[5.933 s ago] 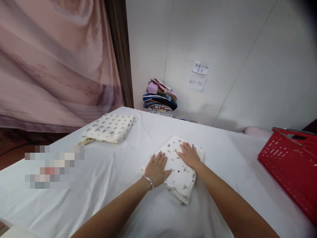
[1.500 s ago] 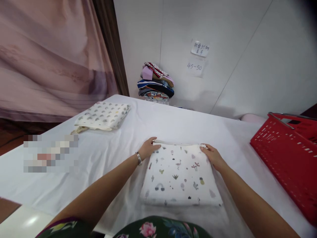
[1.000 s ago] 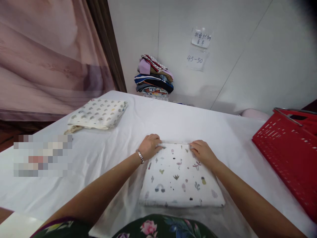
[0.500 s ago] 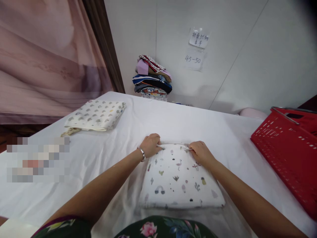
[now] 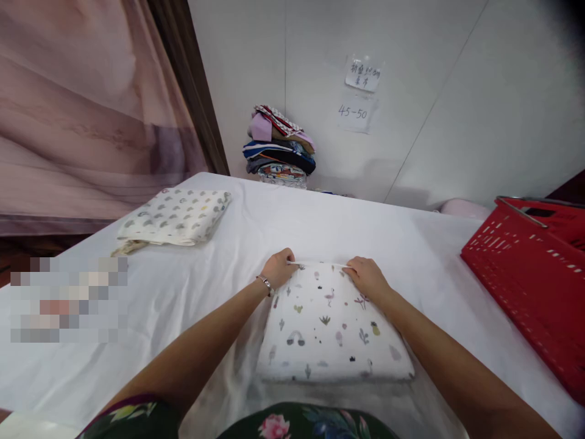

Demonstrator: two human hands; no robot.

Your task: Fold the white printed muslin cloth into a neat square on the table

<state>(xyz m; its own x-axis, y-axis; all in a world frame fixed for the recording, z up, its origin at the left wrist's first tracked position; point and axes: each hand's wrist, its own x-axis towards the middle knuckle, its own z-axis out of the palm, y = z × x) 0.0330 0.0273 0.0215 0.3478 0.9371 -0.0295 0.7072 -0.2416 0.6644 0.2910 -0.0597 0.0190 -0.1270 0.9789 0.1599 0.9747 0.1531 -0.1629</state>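
A folded white cloth with small animal and plant prints point(image 5: 329, 332) lies on the white-sheeted table point(image 5: 347, 235) right in front of me. My left hand point(image 5: 278, 268) has its fingers curled round the cloth's far left corner. My right hand point(image 5: 365, 277) pinches the far edge nearer the middle, fingers closed on the fabric. A bracelet sits on my left wrist. The far edge of the cloth is slightly raised between the two hands.
A second folded cloth with grey cloud prints point(image 5: 176, 214) lies at the far left of the table. A stack of folded clothes point(image 5: 280, 149) stands against the wall. A red plastic basket point(image 5: 530, 280) fills the right side. Paper notes point(image 5: 361, 91) hang on the wall.
Earlier both hands lay flat on the cloth; the cloth has since been turned square to me. Over the last second my right hand slid inward along the far edge and both hands closed on it.
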